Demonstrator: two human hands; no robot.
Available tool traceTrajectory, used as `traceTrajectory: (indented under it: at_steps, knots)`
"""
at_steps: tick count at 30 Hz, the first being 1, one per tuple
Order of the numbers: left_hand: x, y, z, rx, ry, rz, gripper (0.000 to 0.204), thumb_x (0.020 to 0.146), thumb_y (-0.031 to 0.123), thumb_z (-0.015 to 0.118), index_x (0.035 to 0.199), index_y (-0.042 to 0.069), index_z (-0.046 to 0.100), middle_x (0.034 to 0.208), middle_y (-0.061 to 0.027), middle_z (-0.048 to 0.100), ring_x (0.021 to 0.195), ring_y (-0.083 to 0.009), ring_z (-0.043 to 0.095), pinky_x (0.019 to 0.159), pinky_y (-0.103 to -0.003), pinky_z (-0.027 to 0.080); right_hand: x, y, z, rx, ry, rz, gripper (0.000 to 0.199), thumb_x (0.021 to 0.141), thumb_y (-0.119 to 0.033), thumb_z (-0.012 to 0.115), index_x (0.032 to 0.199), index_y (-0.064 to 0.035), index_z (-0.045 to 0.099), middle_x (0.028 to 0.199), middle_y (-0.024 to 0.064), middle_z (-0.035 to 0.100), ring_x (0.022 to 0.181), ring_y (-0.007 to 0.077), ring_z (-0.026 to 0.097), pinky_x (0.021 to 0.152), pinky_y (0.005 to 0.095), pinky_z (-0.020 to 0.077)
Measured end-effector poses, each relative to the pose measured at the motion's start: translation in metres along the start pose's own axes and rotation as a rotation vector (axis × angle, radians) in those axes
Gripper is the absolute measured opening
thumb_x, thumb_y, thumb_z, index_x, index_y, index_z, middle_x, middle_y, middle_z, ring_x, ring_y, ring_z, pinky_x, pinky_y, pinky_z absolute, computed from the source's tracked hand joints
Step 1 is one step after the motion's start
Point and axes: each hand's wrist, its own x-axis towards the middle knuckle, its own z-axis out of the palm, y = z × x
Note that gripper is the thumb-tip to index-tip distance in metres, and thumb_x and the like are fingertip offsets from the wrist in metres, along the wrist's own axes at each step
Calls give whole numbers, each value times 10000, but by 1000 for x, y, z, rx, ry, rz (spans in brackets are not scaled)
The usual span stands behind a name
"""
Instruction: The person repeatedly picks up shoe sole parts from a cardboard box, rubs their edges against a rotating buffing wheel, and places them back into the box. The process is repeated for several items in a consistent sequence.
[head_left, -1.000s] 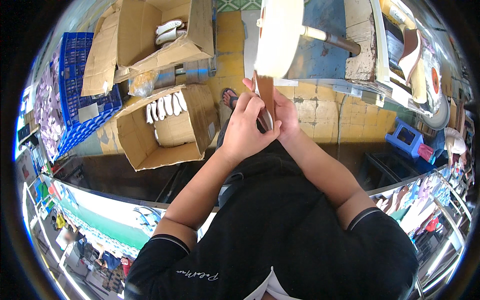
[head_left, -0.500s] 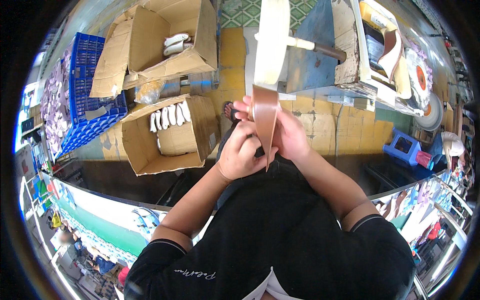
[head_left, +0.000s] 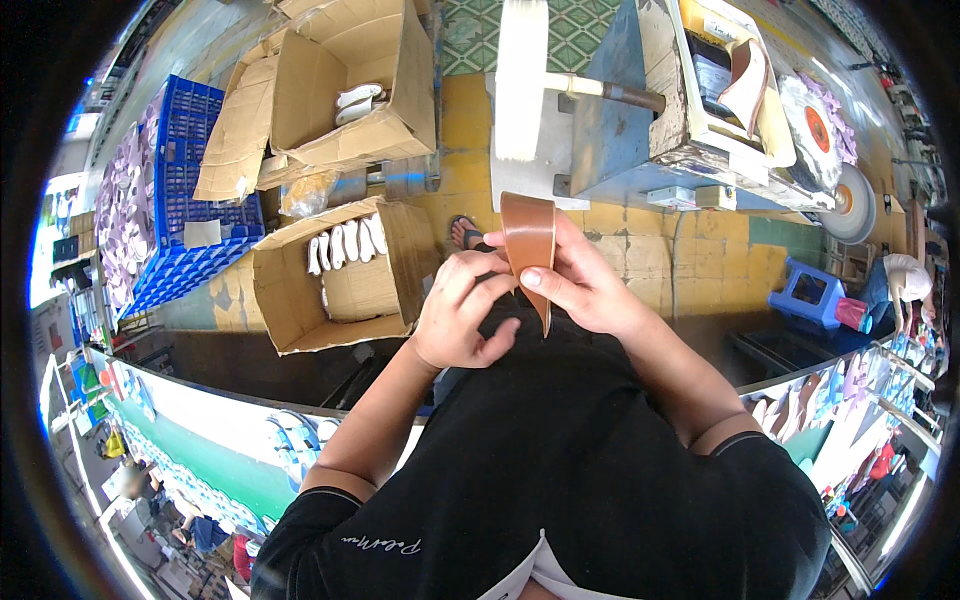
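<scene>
A glossy brown sole-shaped piece (head_left: 530, 235), wide and rounded at the top and tapering to a point below, is upright in front of my body. My right hand (head_left: 590, 285) grips it from the right, thumb pressed on its brown face and fingers behind it. At its left edge is my left hand (head_left: 460, 310), fingers bent and thumb standing apart; its fingertips are close to the edge, and whether they touch is unclear. Beyond the piece, apart from it, stands a white buffing wheel (head_left: 522, 90) on a shaft (head_left: 620, 95).
Two cardboard boxes at the left, one nearer (head_left: 300, 310) and one farther (head_left: 325, 60), contain white sole-shaped pieces. Further left stands a blue crate (head_left: 175, 200). The machine housing (head_left: 610, 140) is at the right, with a blue stool (head_left: 805, 292) beyond. A person (head_left: 900, 285) is at the far right.
The brown piece has turned to show more of its face and come slightly nearer. My right thumb has moved onto that face. My left hand has moved left, its thumb off the tip.
</scene>
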Motion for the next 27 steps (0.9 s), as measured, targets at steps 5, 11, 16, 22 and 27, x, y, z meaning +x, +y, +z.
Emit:
traceTrajectory:
  at_steps: [5, 11, 16, 22, 27]
  knots:
    - [8, 2, -8, -166, 138, -227, 488, 988, 120, 777, 1436, -34, 661, 1392, -218, 664, 1205, -355, 675, 1067, -464, 554, -3, -1, -1, 134, 21, 70, 618, 1182, -195, 715, 1683, 13, 418, 1442, 88, 632, 1337, 169, 619, 1170, 378, 520]
    - [31, -3, 9, -449, 208, -492, 691, 1052, 231, 821, 1642, -12, 555, 1547, -178, 626, 1293, -270, 652, 1107, -414, 536, 4, 1, -1, -32, 68, 20, 573, 1186, -243, 723, 1632, 22, 478, 1368, 87, 652, 1259, 173, 641, 1126, 371, 531]
    - [35, -36, 30, -832, 221, -750, 662, 1123, 201, 790, 1694, 2, 520, 1541, -130, 672, 1418, -240, 639, 1152, -395, 519, 17, 20, -14, 29, 118, 328, 545, 1208, -400, 667, 1535, 20, 551, 1196, 108, 724, 1027, 190, 755, 888, 357, 647]
    - [35, -85, 55, -1104, 374, -1053, 627, 1148, 193, 780, 1641, -90, 513, 1496, -161, 703, 1388, -229, 661, 1191, -387, 523, 60, 73, -26, 317, 210, 555, 393, 1205, -426, 642, 1322, -52, 616, 1020, 65, 696, 813, 169, 725, 645, 329, 616]
    - [43, -129, 69, -1077, 383, -1109, 637, 1144, 241, 796, 1614, -117, 559, 1469, -159, 735, 1329, -193, 680, 1162, -361, 533, 84, 99, -36, 435, 341, 598, 350, 1198, -435, 652, 1257, -90, 640, 976, 31, 665, 784, 149, 684, 581, 312, 553]
